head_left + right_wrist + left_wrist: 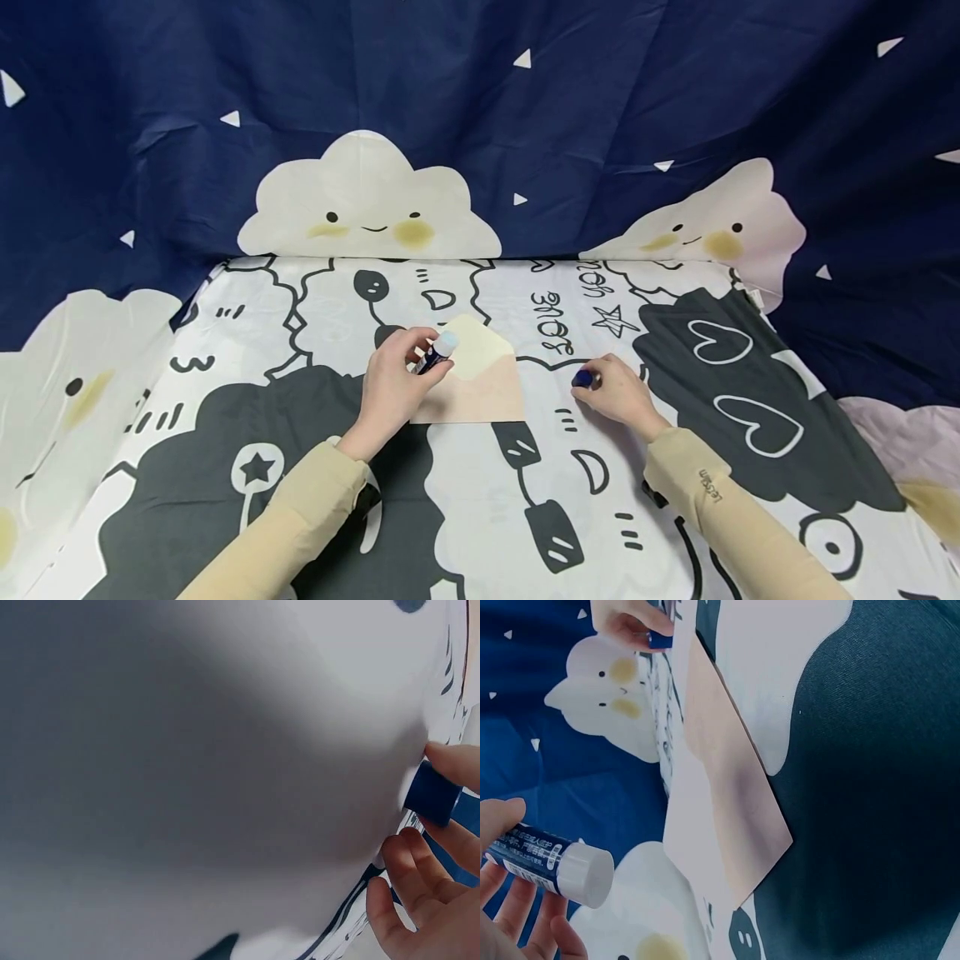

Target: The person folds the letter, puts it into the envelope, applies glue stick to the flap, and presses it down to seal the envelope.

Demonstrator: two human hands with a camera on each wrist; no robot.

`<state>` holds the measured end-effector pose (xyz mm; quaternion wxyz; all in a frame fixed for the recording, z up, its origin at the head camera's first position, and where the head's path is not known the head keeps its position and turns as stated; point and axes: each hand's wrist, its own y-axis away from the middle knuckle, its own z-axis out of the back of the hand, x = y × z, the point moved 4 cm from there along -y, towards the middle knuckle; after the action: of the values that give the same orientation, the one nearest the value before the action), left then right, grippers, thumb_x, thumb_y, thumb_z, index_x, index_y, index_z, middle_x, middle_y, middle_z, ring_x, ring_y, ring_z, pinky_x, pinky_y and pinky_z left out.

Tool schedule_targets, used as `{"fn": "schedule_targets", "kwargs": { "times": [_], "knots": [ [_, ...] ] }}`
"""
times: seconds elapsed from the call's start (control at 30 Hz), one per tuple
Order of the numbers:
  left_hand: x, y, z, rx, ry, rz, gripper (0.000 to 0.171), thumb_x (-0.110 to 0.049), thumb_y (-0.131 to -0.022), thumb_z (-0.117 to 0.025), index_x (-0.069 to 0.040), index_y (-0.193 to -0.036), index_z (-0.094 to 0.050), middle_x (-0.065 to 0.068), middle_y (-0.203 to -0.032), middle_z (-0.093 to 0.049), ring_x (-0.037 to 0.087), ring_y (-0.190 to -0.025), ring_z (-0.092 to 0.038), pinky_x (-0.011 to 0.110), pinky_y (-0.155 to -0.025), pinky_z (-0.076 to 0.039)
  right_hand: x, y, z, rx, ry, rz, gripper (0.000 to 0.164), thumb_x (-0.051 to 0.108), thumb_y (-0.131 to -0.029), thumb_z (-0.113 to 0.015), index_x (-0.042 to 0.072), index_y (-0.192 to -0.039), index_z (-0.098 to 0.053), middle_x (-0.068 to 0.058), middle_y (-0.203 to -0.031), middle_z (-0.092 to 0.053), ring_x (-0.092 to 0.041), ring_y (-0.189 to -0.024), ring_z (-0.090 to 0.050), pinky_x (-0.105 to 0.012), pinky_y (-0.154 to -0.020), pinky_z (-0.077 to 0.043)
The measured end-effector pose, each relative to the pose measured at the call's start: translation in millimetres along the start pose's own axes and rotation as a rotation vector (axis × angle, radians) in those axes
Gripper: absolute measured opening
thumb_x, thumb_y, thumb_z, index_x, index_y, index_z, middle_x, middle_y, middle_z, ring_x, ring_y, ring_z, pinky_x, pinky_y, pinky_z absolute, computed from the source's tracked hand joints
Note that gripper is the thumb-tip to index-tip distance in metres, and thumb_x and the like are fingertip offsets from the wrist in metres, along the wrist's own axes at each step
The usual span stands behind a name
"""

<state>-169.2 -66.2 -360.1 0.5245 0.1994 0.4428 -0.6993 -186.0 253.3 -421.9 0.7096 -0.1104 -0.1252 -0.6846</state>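
A glue stick (432, 353) with a dark blue printed label and a pale white end is gripped between the thumb and fingers of my left hand (397, 377). In the left wrist view the glue stick (551, 862) shows its white end pointing away from the palm. Under and beside that hand lies an envelope (487, 398), pinkish with its cream flap (476, 346) opened away from me. To the right of the envelope, my right hand (618, 390) pinches a small blue cap (583, 379) close over the cloth. The same cap (433, 793) sits between thumb and fingers in the right wrist view.
A black, grey and white cartoon cloth (360, 500) covers the table. Behind it hangs a navy curtain (562, 108) printed with white triangles and smiling clouds. A small black object (654, 495) shows partly beside the right sleeve.
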Motion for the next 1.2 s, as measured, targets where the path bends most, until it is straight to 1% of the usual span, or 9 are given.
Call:
{"fn": "schedule_targets", "kwargs": {
  "times": [0.17,0.37,0.5,0.63,0.77,0.87,0.97,1.07,1.2],
  "knots": [
    [-0.1,0.2,0.2,0.001,-0.005,-0.004,0.032,-0.018,-0.074,-0.080,-0.013,-0.103,-0.067,0.007,-0.088,-0.064,0.020,-0.076,-0.060,0.028,-0.065,-0.046,0,-2,0,0.007,-0.009,-0.003,0.040,0.027,-0.080,-0.069,0.000,-0.110,-0.066,-0.012,-0.094,-0.058,-0.021,-0.079,-0.055,-0.032,-0.062,-0.043],
    [-0.3,-0.5,-0.5,0.000,-0.012,-0.008,0.032,-0.018,-0.074,-0.080,-0.013,-0.103,-0.067,0.007,-0.088,-0.064,0.020,-0.076,-0.059,0.028,-0.065,-0.046,0,-2,2,0.017,-0.025,-0.004,0.041,0.027,-0.080,-0.070,-0.001,-0.110,-0.066,-0.014,-0.095,-0.059,-0.023,-0.081,-0.057,-0.034,-0.065,-0.045],
    [-0.6,-1.0,-1.1,0.000,-0.009,-0.012,0.032,-0.018,-0.074,-0.080,-0.013,-0.103,-0.067,0.007,-0.088,-0.064,0.019,-0.075,-0.058,0.028,-0.066,-0.045,4,-4,5,-0.011,-0.054,0.017,0.041,0.028,-0.079,-0.072,0.000,-0.109,-0.067,-0.014,-0.095,-0.060,-0.022,-0.080,-0.058,-0.032,-0.065,-0.045],
    [-1.0,-1.1,-1.5,-0.006,0.002,-0.018,0.032,-0.016,-0.073,-0.081,-0.012,-0.103,-0.068,0.007,-0.088,-0.064,0.019,-0.074,-0.058,0.028,-0.066,-0.046,17,-5,9,-0.042,-0.116,0.052,0.040,0.027,-0.079,-0.073,0.000,-0.108,-0.068,-0.012,-0.093,-0.060,-0.020,-0.077,-0.056,-0.028,-0.065,-0.042],
    [-2.2,-1.0,-2.0,-0.008,0.023,-0.027,0.032,-0.015,-0.073,-0.081,-0.012,-0.102,-0.068,0.007,-0.088,-0.064,0.019,-0.074,-0.058,0.029,-0.067,-0.047,36,-6,14,-0.056,-0.211,0.097,0.039,0.024,-0.079,-0.075,-0.002,-0.108,-0.067,-0.014,-0.095,-0.061,-0.022,-0.079,-0.058,-0.028,-0.068,-0.043],
    [-3.5,-1.1,-2.7,-0.004,0.036,-0.037,0.033,-0.015,-0.073,-0.081,-0.011,-0.102,-0.068,0.007,-0.088,-0.065,0.019,-0.073,-0.058,0.029,-0.067,-0.048,52,-6,18,-0.064,-0.295,0.129,0.037,0.022,-0.079,-0.076,-0.001,-0.108,-0.067,-0.014,-0.098,-0.062,-0.022,-0.081,-0.061,-0.026,-0.070,-0.045],
    [-4.4,-1.1,-3.0,0.000,0.050,-0.048,0.033,-0.014,-0.073,-0.081,-0.011,-0.103,-0.068,0.008,-0.089,-0.065,0.019,-0.073,-0.058,0.030,-0.067,-0.047,69,-6,21,-0.037,-0.421,0.160,0.035,0.022,-0.080,-0.076,0.003,-0.108,-0.068,-0.013,-0.102,-0.064,-0.020,-0.082,-0.061,-0.027,-0.072,-0.049],
    [-4.8,-0.9,-3.2,0.000,0.070,-0.065,0.032,-0.014,-0.073,-0.081,-0.011,-0.102,-0.069,0.008,-0.089,-0.065,0.018,-0.073,-0.057,0.032,-0.067,-0.048,87,-5,25,0.001,-0.551,0.180,0.036,0.024,-0.080,-0.075,0.007,-0.111,-0.067,-0.011,-0.104,-0.066,-0.017,-0.085,-0.061,-0.030,-0.077,-0.052],
    [-5.4,-0.2,-3.2,-0.003,0.103,-0.086,0.030,-0.013,-0.073,-0.081,-0.012,-0.101,-0.069,0.007,-0.089,-0.065,0.017,-0.073,-0.055,0.029,-0.066,-0.048,108,0,33,0.037,-0.668,0.199,0.037,0.027,-0.081,-0.075,0.012,-0.114,-0.067,-0.008,-0.104,-0.068,-0.013,-0.089,-0.061,-0.031,-0.082,-0.052]
  ]
}}
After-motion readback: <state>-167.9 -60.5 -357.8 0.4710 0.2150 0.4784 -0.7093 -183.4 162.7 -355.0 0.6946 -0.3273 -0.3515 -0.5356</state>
